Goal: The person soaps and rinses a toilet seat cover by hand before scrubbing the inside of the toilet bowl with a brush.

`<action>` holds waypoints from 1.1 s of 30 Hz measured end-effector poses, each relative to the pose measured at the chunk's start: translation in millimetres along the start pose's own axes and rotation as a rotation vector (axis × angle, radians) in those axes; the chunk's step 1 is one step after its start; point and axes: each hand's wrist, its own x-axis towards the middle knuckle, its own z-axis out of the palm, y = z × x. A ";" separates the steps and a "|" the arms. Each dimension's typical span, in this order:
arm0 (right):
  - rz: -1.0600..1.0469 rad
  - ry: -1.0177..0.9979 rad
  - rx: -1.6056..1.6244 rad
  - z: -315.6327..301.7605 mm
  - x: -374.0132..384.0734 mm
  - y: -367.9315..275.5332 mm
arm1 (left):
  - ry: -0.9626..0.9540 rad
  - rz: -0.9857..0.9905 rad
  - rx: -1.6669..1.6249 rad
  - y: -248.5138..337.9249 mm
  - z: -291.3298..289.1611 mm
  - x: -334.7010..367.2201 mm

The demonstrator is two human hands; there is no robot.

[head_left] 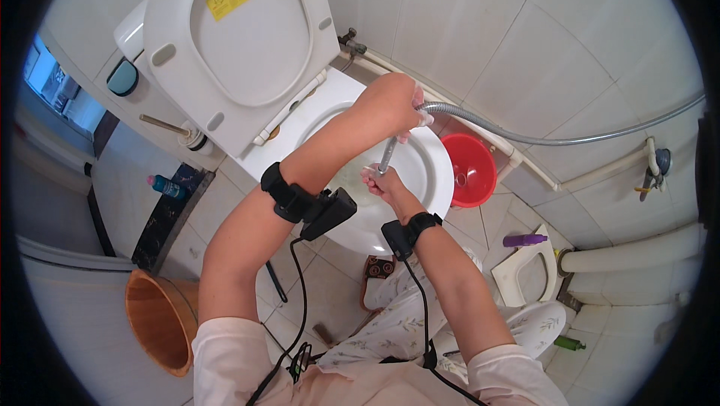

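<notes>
Over the bowl of a white toilet with its seat and lid raised, both my hands hold a silver flexible shower hose. My left hand is closed round the hose where it bends down, at the bowl's far right side. Lower and nearer, my right hand wraps its fingers round the hose's hanging part. Whatever lies at the hose's end is hidden by my right hand. My left forearm crosses above the bowl and covers part of its rim.
A red bucket stands right of the toilet. At the left are a toilet brush, a blue bottle and a wooden bucket. A purple bottle lies by a cream toilet seat. A tap juts from the right wall.
</notes>
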 end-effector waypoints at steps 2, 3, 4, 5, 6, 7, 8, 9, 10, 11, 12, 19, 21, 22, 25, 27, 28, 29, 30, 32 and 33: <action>0.012 -0.031 -0.140 -3.8 2.3 -0.1 | -0.002 0.008 0.012 -0.9 0.7 0.0; 0.013 -0.033 -0.139 -2.7 2.2 0.6 | -0.006 -0.002 0.015 -1.6 0.5 -0.7; 0.005 0.028 -0.251 -0.9 2.1 1.6 | -0.010 -0.012 0.018 -1.9 0.4 -1.1; -0.004 0.090 -0.363 0.6 2.1 2.3 | -0.011 -0.012 0.019 -2.1 0.8 -0.8; -0.004 0.090 -0.362 2.1 2.3 2.8 | -0.016 -0.019 0.024 -2.5 1.3 -0.3; -0.055 0.081 -0.516 3.8 2.7 3.5 | -0.021 -0.026 0.029 -3.0 1.8 -0.1; -0.109 0.073 -0.670 1.9 4.6 5.1 | -0.022 -0.023 0.030 -2.9 3.0 0.3; -0.110 0.075 -0.669 -0.2 6.9 7.1 | -0.019 -0.014 0.028 -3.2 4.3 0.5; -0.110 0.053 -0.651 -1.8 9.4 9.1 | -0.016 -0.006 0.025 -3.5 5.5 1.0; -0.107 0.026 -0.632 -0.8 10.3 11.1 | -0.016 -0.009 0.027 -4.4 6.1 -0.2; -0.106 0.023 -0.630 -0.6 10.4 13.4 | -0.007 -0.027 0.003 -5.3 7.1 -1.7; -0.583 -0.144 -1.151 -26.6 22.4 35.7 | -0.006 -0.009 0.023 -3.5 13.9 2.1; -0.601 -0.108 -1.225 -25.7 18.2 30.7 | -0.023 -0.019 0.001 -2.6 15.4 1.6; -0.443 -0.073 -0.911 -24.5 16.3 28.4 | -0.039 -0.029 -0.022 -2.2 16.1 1.2; -0.148 0.001 -0.359 -6.0 6.1 13.5 | -0.030 -0.067 -0.038 -9.9 15.5 -1.7; -0.018 0.077 -0.121 -19.0 8.5 9.3 | -0.028 -0.028 -0.031 -4.0 16.9 1.2; 0.020 -0.071 0.089 -39.4 17.0 10.6 | -0.027 0.014 -0.024 2.1 19.3 4.5; 0.062 -0.233 0.299 -45.1 20.9 10.4 | -0.031 0.018 -0.022 3.4 19.9 5.3; 0.057 -0.230 0.302 -48.2 24.4 13.2 | -0.029 0.027 -0.009 5.1 20.9 5.8; 0.107 -0.226 0.513 -45.2 30.3 19.5 | -0.030 0.039 0.007 8.0 22.6 5.7; 0.116 -0.239 0.516 -24.4 23.7 17.6 | -0.027 0.018 -0.017 3.5 21.7 2.1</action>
